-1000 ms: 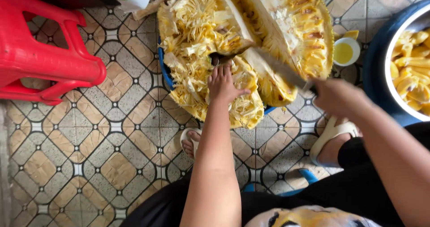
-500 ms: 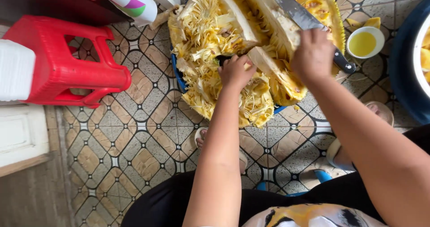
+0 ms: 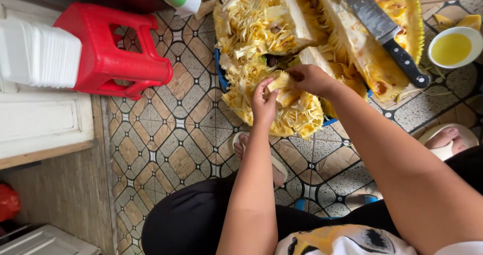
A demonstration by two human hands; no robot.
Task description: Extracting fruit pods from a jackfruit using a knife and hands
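Both hands pinch one yellow pod: left hand and right hand grip it on the jackfruit. Its long axis runs left-right. Nearby, the knife points up-left.

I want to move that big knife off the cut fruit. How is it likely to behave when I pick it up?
The knife lies loose on a sloping cut face of the jackfruit, so a nudge may send it sliding. Its broad steel blade looks stiff and probably blade-heavy. The dark handle sits low by the fruit's edge, possibly sticky or slick from the pulp, so grip there firmly.
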